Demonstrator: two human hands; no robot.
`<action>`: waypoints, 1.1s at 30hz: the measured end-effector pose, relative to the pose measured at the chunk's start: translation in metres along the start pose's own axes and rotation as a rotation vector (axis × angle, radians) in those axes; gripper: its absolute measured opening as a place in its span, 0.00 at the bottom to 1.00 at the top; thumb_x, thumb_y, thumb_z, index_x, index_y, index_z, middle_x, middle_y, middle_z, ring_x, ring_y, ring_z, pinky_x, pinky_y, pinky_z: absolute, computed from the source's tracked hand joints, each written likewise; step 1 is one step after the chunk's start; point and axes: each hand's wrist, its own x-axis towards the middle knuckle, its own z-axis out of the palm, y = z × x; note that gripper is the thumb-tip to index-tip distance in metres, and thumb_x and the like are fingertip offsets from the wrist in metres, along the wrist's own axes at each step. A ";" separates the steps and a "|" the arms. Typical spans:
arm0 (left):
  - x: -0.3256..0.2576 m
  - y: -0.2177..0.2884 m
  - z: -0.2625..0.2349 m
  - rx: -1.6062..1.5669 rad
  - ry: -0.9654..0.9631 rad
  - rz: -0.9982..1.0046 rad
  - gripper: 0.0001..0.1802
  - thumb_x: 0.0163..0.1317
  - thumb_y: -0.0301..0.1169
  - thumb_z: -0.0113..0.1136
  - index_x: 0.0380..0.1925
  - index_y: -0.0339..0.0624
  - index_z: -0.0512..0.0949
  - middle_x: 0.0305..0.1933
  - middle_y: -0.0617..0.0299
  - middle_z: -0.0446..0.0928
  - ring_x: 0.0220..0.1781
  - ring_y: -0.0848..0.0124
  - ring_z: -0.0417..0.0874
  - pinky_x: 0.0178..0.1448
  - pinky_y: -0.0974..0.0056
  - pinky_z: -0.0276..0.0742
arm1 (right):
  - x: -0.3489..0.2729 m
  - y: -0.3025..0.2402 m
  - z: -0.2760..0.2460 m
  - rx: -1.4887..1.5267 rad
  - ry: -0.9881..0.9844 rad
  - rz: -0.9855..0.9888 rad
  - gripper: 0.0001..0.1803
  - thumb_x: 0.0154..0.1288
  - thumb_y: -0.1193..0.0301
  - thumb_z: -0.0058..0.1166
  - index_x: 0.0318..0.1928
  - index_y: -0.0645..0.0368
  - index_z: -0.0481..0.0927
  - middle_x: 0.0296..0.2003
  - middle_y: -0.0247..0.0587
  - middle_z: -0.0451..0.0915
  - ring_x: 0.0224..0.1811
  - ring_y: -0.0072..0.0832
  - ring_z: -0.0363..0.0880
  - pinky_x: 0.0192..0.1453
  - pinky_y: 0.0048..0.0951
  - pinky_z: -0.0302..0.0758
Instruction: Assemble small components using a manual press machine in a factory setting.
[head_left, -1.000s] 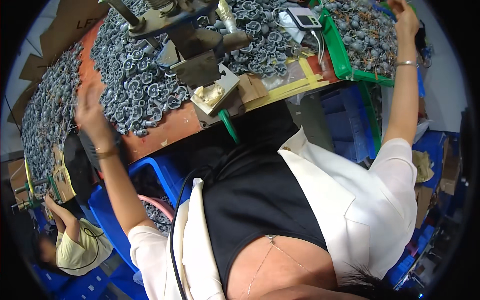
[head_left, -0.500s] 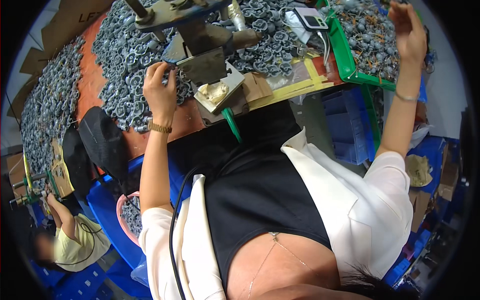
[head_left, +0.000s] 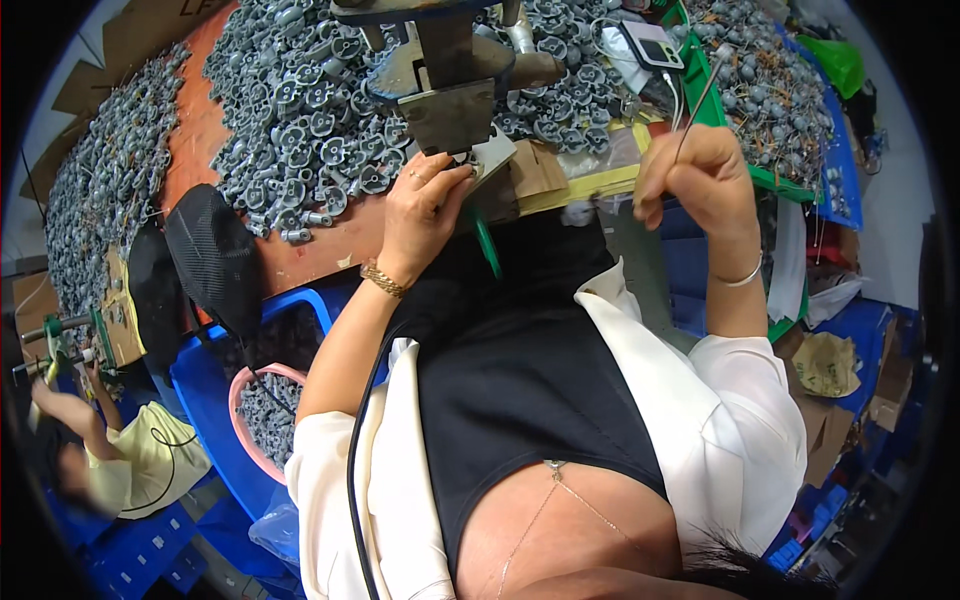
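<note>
Under the metal head (head_left: 450, 115) of a bench press, my left hand (head_left: 420, 210) has its fingertips pinched together at the pale block on the press base. Whatever sits between those fingertips is mostly hidden; a small dark bit shows beside them. My right hand (head_left: 705, 180) is raised to the right of the press, fingers curled round a thin metal rod (head_left: 701, 108) that sticks up past the knuckles. Behind my left hand lies a heap of grey moulded plastic parts (head_left: 320, 130). A green handle (head_left: 487, 248) points down from the press base.
A green tray (head_left: 708, 100) of grey ball-ended parts stands at the right. A white device (head_left: 655, 45) with cables lies beside it. A pink basin (head_left: 240, 415) of grey parts sits in a blue crate at the left. Another person (head_left: 140, 450) works at far left.
My right hand has come down and inward from above the green tray, now with a thin rod in it. My left hand has shifted right from the parts heap to the press block.
</note>
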 end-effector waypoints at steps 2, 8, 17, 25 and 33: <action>0.004 -0.003 -0.013 -0.188 -0.064 -0.155 0.09 0.54 0.21 0.63 0.36 0.39 0.82 0.40 0.53 0.79 0.42 0.61 0.79 0.47 0.63 0.75 | -0.005 -0.002 0.008 0.001 -0.003 0.135 0.12 0.61 0.72 0.56 0.27 0.72 0.78 0.20 0.51 0.78 0.16 0.31 0.77 0.17 0.24 0.73; 0.048 -0.063 -0.036 0.458 0.010 0.049 0.07 0.53 0.20 0.58 0.33 0.39 0.79 0.39 0.58 0.79 0.42 0.61 0.77 0.47 0.61 0.73 | -0.009 0.006 0.010 -0.041 -0.044 0.165 0.11 0.57 0.74 0.57 0.22 0.70 0.79 0.16 0.45 0.78 0.13 0.27 0.73 0.18 0.22 0.67; 0.065 -0.093 -0.040 0.810 -0.259 0.067 0.09 0.48 0.25 0.55 0.30 0.36 0.80 0.48 0.56 0.74 0.48 0.61 0.72 0.48 0.59 0.67 | -0.013 0.024 0.032 0.018 0.038 0.391 0.06 0.58 0.81 0.54 0.29 0.70 0.82 0.25 0.41 0.80 0.19 0.18 0.72 0.23 0.17 0.66; 0.010 -0.027 -0.038 -0.617 0.185 -0.587 0.10 0.63 0.20 0.54 0.44 0.30 0.77 0.41 0.57 0.81 0.40 0.67 0.83 0.44 0.67 0.77 | -0.003 0.085 0.064 -0.421 0.229 0.129 0.02 0.55 0.78 0.61 0.29 0.65 0.82 0.20 0.34 0.78 0.19 0.16 0.71 0.22 0.21 0.63; -0.021 0.020 -0.033 -1.289 0.212 -0.939 0.10 0.65 0.27 0.56 0.44 0.34 0.74 0.36 0.57 0.79 0.33 0.71 0.82 0.37 0.71 0.81 | 0.018 0.107 0.089 -0.787 0.268 -0.336 0.05 0.49 0.76 0.63 0.23 0.60 0.78 0.18 0.38 0.75 0.18 0.32 0.73 0.21 0.29 0.67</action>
